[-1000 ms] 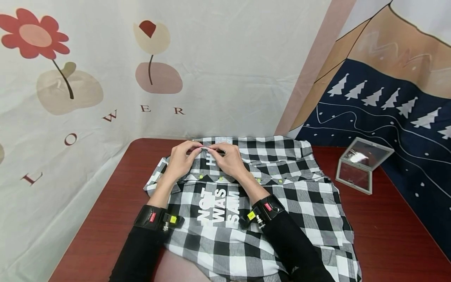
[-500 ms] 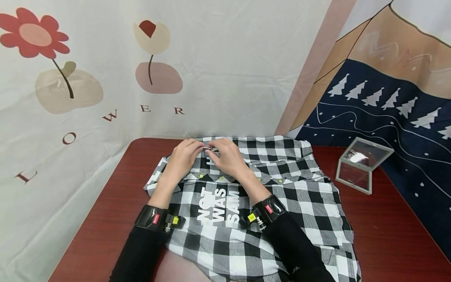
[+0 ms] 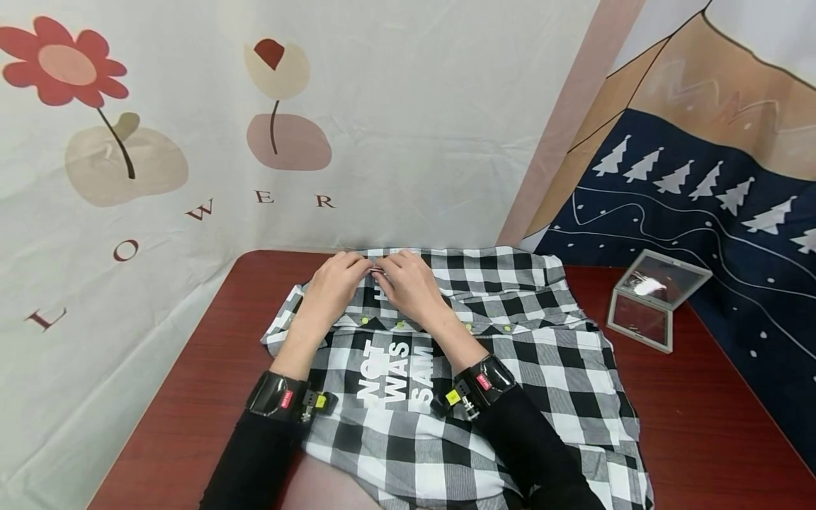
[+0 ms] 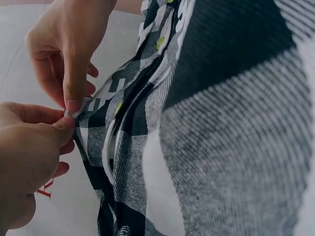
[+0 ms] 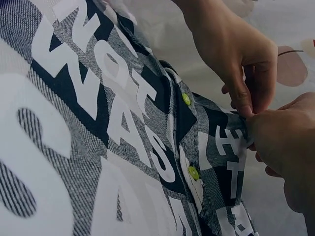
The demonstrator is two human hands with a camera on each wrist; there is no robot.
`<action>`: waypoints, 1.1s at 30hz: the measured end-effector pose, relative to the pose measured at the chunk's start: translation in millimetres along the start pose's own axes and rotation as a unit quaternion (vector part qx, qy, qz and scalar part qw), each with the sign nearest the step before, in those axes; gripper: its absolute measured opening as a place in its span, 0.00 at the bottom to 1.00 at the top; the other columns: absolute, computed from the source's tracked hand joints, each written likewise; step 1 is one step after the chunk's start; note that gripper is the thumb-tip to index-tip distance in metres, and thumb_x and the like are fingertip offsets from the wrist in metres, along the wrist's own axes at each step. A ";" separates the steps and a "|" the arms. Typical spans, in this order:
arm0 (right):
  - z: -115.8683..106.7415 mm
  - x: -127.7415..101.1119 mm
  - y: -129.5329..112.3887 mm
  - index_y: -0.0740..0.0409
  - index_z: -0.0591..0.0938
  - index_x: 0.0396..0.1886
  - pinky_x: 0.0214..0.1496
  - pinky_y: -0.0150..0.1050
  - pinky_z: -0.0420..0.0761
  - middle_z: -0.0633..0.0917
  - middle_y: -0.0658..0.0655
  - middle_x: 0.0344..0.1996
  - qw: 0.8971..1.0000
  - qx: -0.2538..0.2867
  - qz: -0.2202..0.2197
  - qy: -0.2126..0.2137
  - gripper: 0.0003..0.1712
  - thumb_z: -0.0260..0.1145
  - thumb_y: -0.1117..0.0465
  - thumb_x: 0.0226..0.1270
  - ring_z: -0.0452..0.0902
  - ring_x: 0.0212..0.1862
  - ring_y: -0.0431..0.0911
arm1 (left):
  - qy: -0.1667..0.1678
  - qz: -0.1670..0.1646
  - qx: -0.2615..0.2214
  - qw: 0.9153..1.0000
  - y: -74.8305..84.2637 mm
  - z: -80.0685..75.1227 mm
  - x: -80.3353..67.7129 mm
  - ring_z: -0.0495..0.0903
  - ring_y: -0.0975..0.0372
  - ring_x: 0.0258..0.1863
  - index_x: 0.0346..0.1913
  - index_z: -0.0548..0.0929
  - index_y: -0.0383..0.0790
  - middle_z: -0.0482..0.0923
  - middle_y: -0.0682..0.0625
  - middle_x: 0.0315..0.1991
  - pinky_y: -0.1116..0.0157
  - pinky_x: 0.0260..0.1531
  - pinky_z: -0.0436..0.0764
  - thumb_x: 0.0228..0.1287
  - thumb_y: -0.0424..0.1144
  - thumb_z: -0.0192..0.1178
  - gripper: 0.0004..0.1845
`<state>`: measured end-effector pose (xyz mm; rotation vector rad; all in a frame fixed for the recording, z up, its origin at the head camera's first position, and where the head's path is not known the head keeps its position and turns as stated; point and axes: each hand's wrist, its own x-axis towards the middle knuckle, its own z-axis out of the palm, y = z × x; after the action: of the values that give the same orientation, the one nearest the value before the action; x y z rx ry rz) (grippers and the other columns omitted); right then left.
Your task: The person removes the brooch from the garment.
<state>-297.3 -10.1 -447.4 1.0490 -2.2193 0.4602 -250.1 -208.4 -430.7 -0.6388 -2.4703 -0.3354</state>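
Checked shirt (image 3: 484,368), soft, light and floppy by the look, lies spread across the bench (image 3: 701,418); left hand (image 3: 331,287) and right hand (image 3: 411,283) pinch its collar edge near the far edge, a sensible hold.

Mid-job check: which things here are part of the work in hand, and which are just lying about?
In the work:
- checked shirt, spread flat on the table
- left hand, pinching the shirt's top edge
- right hand, pinching the same edge beside it

Lying about:
- clear box, lid open, to the right, apart from the shirt
- red-brown table
- printed wall cloths
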 end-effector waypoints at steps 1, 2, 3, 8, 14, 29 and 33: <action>0.4 -0.4 -0.1 0.55 0.94 0.51 0.57 0.46 0.89 0.96 0.55 0.43 1.000 -0.001 -0.001 0.001 0.08 0.76 0.58 0.81 0.90 0.49 0.51 | 0.001 0.004 0.005 1.000 0.3 0.1 0.2 0.89 0.49 0.53 0.56 0.92 0.38 0.92 0.43 0.53 0.54 0.57 0.91 0.77 0.25 0.71 0.11; 1.0 -0.8 -0.1 0.55 0.94 0.51 0.57 0.46 0.89 0.96 0.55 0.43 1.000 -0.003 -0.002 0.002 0.08 0.76 0.58 0.81 0.90 0.48 0.51 | 0.001 0.008 0.010 1.000 0.5 0.2 0.3 0.89 0.49 0.52 0.56 0.92 0.38 0.92 0.43 0.53 0.54 0.57 0.91 0.76 0.25 0.71 0.11; 1.7 -1.2 0.0 0.55 0.94 0.51 0.55 0.46 0.89 0.95 0.54 0.42 1.000 -0.004 -0.003 0.003 0.08 0.76 0.58 0.81 0.90 0.47 0.51 | 0.003 0.011 0.015 1.000 0.7 0.6 0.5 0.89 0.49 0.52 0.56 0.92 0.38 0.92 0.43 0.52 0.54 0.57 0.91 0.76 0.26 0.71 0.11; 3.0 -1.4 0.2 0.55 0.95 0.49 0.52 0.45 0.89 0.95 0.54 0.41 1.000 -0.002 -0.006 0.008 0.06 0.75 0.60 0.81 0.90 0.46 0.51 | 0.007 0.018 0.036 0.999 1.4 1.7 1.6 0.88 0.49 0.52 0.55 0.92 0.38 0.92 0.43 0.52 0.52 0.59 0.90 0.77 0.30 0.72 0.08; 3.7 -1.5 0.4 0.55 0.95 0.46 0.53 0.43 0.90 0.96 0.53 0.41 1.000 0.000 -0.007 0.007 0.06 0.74 0.60 0.82 0.91 0.45 0.49 | 0.004 0.015 0.034 0.999 2.7 0.1 1.8 0.88 0.49 0.53 0.54 0.93 0.38 0.92 0.43 0.52 0.52 0.60 0.89 0.77 0.31 0.72 0.08; 5.4 -2.3 2.6 0.57 0.96 0.43 0.53 0.43 0.91 0.97 0.54 0.39 0.999 0.038 -0.012 0.027 0.07 0.73 0.62 0.83 0.92 0.43 0.49 | -0.003 -0.012 -0.039 0.999 -2.5 0.0 2.0 0.89 0.46 0.60 0.57 0.93 0.37 0.93 0.42 0.57 0.45 0.68 0.86 0.82 0.34 0.69 0.09; 6.7 -2.7 4.6 0.58 0.96 0.44 0.53 0.43 0.91 0.97 0.55 0.39 0.998 0.040 -0.020 0.043 0.08 0.73 0.62 0.83 0.92 0.44 0.50 | -0.029 -0.047 -0.097 0.994 -4.7 -1.4 2.2 0.89 0.44 0.63 0.65 0.89 0.34 0.90 0.39 0.63 0.45 0.66 0.88 0.84 0.35 0.67 0.15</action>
<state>-302.2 -9.4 -454.3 1.0934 -2.1155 0.5700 -253.5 -212.1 -428.8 -0.6186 -2.5490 -0.6081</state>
